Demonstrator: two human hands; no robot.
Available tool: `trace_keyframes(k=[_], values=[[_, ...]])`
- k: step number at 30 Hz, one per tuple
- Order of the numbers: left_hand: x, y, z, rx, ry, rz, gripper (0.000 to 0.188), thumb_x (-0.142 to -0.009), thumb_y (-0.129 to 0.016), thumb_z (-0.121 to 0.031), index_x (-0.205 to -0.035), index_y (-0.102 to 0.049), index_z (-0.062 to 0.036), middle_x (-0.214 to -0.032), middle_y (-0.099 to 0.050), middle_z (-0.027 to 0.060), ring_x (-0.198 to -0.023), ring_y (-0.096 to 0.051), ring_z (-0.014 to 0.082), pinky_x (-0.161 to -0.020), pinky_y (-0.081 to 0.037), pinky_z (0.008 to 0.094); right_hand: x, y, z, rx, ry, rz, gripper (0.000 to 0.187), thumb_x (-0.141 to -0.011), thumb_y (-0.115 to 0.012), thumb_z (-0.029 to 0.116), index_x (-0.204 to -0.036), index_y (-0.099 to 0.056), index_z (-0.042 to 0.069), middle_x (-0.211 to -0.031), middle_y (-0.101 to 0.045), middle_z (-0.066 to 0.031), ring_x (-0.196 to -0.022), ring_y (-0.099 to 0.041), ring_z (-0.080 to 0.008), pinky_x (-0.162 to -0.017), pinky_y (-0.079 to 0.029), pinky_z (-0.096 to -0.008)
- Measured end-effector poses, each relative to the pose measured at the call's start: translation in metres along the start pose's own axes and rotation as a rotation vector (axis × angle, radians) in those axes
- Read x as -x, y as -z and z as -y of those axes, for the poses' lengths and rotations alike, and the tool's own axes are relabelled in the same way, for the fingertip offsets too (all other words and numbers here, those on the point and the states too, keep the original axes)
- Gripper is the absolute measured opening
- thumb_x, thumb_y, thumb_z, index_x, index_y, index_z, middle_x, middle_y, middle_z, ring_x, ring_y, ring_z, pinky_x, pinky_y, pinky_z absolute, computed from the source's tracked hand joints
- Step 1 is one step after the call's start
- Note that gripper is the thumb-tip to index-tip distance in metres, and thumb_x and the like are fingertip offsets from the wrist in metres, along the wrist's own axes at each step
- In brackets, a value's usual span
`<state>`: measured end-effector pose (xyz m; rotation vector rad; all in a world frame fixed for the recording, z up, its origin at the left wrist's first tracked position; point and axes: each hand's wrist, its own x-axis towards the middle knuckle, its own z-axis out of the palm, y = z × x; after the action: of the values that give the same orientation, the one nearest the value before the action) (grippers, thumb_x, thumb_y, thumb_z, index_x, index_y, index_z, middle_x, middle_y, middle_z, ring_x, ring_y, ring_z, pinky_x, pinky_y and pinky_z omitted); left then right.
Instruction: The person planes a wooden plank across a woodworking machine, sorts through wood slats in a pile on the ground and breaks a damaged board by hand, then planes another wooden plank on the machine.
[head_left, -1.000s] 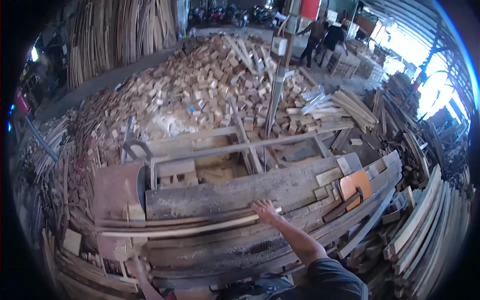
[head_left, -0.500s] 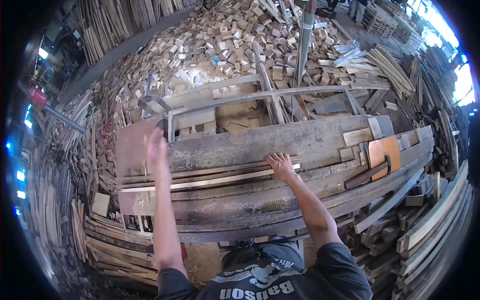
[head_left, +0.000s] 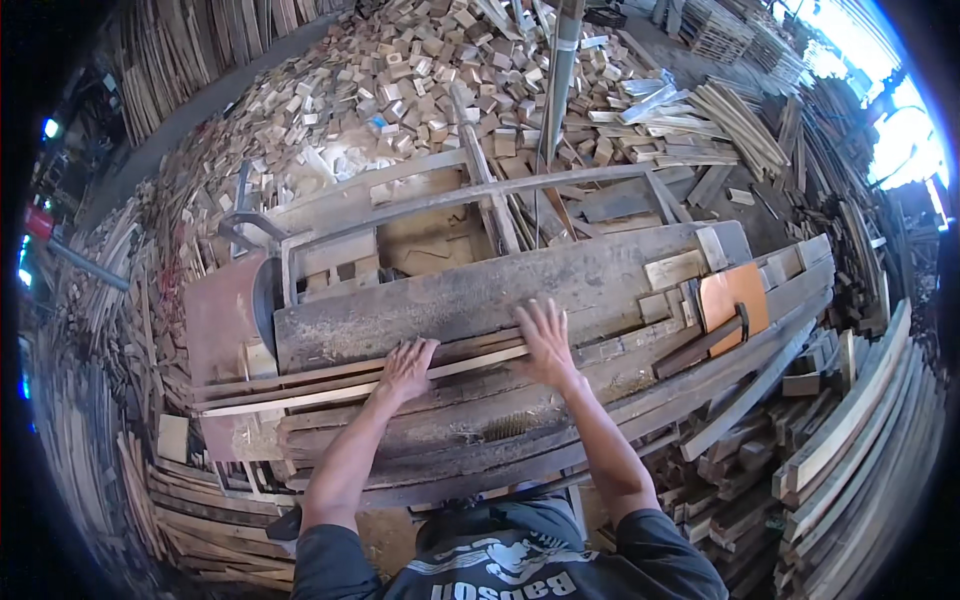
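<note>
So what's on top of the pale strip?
The left hand lies across the pale strip, hiding the stretch beneath it. The right hand is at the strip's visible right end; whether the strip extends under that hand cannot be seen.

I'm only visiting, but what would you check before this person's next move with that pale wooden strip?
1. Left hand on the pale strip: ok, laid across it.
2. Right hand pressing on it: cannot tell; the hand is spread open.
3. Strip lying lengthwise along the workbench: ok.
4. Workbench clear of other pieces: not ok; wood blocks lie there.
5. Orange panel apart from both hands: ok.
</note>
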<state>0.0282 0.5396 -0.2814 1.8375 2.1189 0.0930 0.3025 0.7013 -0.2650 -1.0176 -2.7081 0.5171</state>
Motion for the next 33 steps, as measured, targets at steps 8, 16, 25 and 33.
trace_keyframes(k=[8,16,25,33], values=[[-0.031,0.039,-0.032,0.134,0.049,-0.034,0.067,-0.069,-0.081,-0.025,-0.127,-0.051,-0.0120,-0.125,-0.059,0.0137,-0.119,-0.057,0.0354,-0.093,-0.049,0.0496,0.006,-0.033,-0.081,-0.958,-0.445,-0.263,0.101,-0.077,-0.085,0.029,-0.152,-0.027,-0.004,-0.145,-0.045,-0.0229,-0.117,-0.058,-0.0281,-0.089,-0.051,-0.0337],[-0.037,0.021,-0.012,0.098,0.106,-0.029,0.065,-0.073,-0.079,-0.032,-0.129,-0.051,-0.0139,-0.125,-0.062,0.0136,-0.115,-0.060,0.0368,-0.095,-0.048,0.0509,-0.021,-0.037,-0.047,-1.332,-0.576,-0.168,0.115,-0.075,-0.087,0.031,-0.159,-0.012,0.006,-0.095,-0.067,-0.0092,-0.078,-0.064,-0.0159,-0.058,-0.052,-0.0286],[-0.036,0.025,-0.009,0.136,0.046,-0.132,0.072,-0.075,-0.071,-0.064,-0.122,-0.060,-0.0105,-0.116,-0.066,0.0155,-0.110,-0.062,0.0358,-0.095,-0.049,0.0479,-0.021,-0.043,-0.059,-1.382,-0.543,-0.161,0.105,-0.076,-0.088,0.032,-0.155,-0.026,0.005,-0.100,-0.066,-0.0074,-0.077,-0.063,-0.0129,-0.058,-0.052,-0.0277],[-0.022,0.030,0.000,0.123,0.076,-0.149,0.095,-0.066,-0.068,-0.080,-0.126,-0.061,-0.0073,-0.120,-0.066,0.0192,-0.113,-0.061,0.0354,-0.098,-0.045,0.0486,-0.022,-0.039,-0.054,-1.344,-0.555,-0.164,0.097,-0.078,-0.086,0.031,-0.153,-0.031,0.004,-0.105,-0.066,-0.0072,-0.079,-0.064,-0.0123,-0.056,-0.051,-0.0262]])
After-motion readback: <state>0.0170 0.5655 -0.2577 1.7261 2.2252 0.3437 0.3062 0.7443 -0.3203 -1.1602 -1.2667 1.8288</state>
